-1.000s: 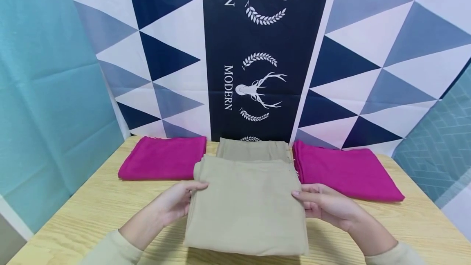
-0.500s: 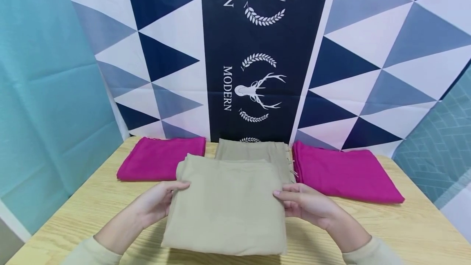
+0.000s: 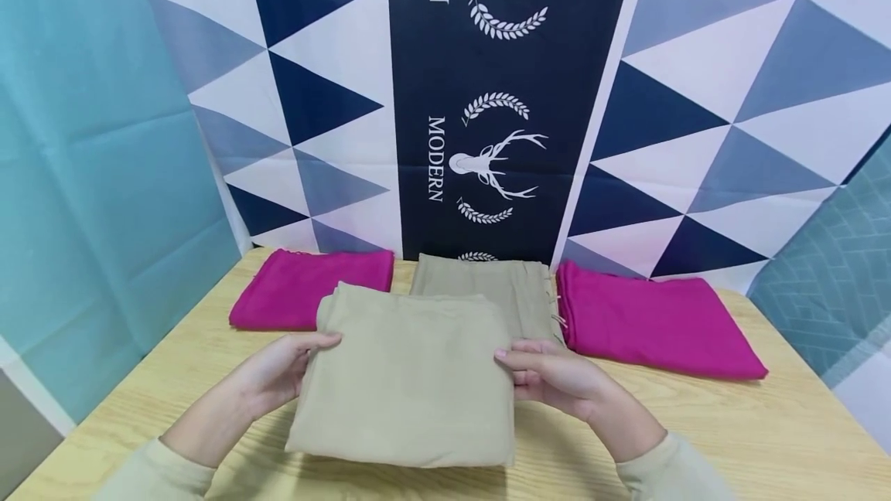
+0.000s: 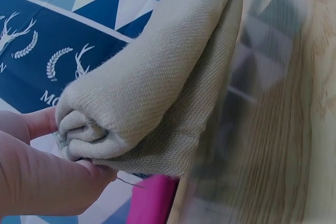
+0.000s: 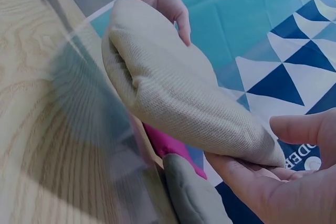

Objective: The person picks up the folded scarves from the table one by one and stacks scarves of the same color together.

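Observation:
Both hands hold a folded beige cloth (image 3: 407, 377) by its two sides, raised above the table's front part and tilted. At its left edge, the thumb of my left hand (image 3: 278, 373) lies on top and the fingers are mostly hidden behind. My right hand (image 3: 553, 377) pinches the opposite edge the same way. In the left wrist view the cloth (image 4: 142, 87) shows a rolled, layered fold beside the left hand (image 4: 47, 177). The right wrist view has the cloth's thick edge (image 5: 184, 103) resting on the fingers of the right hand (image 5: 273, 182).
Along the back of the wooden table (image 3: 696, 424) lie a magenta folded cloth (image 3: 313, 288) at left, another beige folded cloth (image 3: 487, 281) with fringe in the middle, partly covered from view, and a second magenta cloth (image 3: 654, 323) at right. A patterned curtain (image 3: 501, 99) hangs behind.
Both hands have carried the beige cloth to the left over the table, exposing more of the beige cloth behind it. The hold looks the same, and the cloths at the back have not moved.

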The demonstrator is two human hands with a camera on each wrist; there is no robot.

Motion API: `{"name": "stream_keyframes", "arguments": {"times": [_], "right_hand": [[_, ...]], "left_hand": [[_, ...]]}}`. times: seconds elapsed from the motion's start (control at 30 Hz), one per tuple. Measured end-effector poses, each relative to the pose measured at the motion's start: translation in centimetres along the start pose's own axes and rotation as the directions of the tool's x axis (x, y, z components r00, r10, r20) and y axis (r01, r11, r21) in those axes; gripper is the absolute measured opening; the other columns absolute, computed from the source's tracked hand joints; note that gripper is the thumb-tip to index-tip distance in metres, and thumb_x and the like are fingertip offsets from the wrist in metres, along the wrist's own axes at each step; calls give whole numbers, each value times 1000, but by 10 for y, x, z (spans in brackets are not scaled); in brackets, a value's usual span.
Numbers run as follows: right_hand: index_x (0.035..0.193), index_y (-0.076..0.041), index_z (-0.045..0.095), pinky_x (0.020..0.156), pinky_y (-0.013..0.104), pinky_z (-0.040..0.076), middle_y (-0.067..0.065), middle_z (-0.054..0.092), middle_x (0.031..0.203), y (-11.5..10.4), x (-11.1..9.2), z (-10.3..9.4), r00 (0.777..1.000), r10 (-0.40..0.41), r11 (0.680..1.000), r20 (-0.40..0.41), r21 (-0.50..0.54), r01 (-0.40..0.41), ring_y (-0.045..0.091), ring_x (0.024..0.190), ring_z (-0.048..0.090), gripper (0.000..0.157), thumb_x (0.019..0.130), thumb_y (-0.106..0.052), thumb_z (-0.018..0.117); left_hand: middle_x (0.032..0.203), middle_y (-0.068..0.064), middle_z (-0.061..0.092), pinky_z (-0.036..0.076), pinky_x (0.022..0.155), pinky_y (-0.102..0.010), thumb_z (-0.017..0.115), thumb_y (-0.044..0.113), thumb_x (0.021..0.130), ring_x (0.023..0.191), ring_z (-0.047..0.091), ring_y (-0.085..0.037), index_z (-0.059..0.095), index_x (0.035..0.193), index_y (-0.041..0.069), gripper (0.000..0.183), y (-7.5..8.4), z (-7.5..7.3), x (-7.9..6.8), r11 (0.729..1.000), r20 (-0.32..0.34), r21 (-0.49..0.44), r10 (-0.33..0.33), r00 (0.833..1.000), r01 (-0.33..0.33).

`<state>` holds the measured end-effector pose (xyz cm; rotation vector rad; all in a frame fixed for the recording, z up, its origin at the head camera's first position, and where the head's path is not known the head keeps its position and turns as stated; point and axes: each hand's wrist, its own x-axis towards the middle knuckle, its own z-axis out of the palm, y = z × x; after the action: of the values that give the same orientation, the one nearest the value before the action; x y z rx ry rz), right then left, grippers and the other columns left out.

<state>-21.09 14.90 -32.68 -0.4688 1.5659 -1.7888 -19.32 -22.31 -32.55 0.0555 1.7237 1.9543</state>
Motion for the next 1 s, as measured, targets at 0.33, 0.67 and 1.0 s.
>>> {"name": "stream_keyframes", "arguments": {"times": [0.33,0.67,1.0], "right_hand": [[105,-12,58,90,24,53,-7,68,101,-1,18,11,1000,14,1000,-15,26,-14,5,98,65,11,99,-17,50],[108,-7,56,90,28,53,-14,64,82,5,31,24,999,39,999,-1,23,-39,-2,82,60,15,99,-16,49],[108,-9,58,88,28,54,-7,69,94,18,37,33,997,68,997,-23,40,-68,6,93,65,14,98,-16,50]], "left_hand": [[96,13,69,54,83,-25,48,26,99,90,66,-3,57,107,21,13,-1,-21,-7,1000,-20,15,-15,1000,15],[99,13,69,54,85,-26,45,26,101,92,67,-3,55,108,21,14,-7,-39,-14,999,1,32,-33,999,33],[102,13,67,54,87,-27,44,26,101,95,66,-4,52,113,19,16,-16,-48,-19,996,0,58,-61,998,61]]}}
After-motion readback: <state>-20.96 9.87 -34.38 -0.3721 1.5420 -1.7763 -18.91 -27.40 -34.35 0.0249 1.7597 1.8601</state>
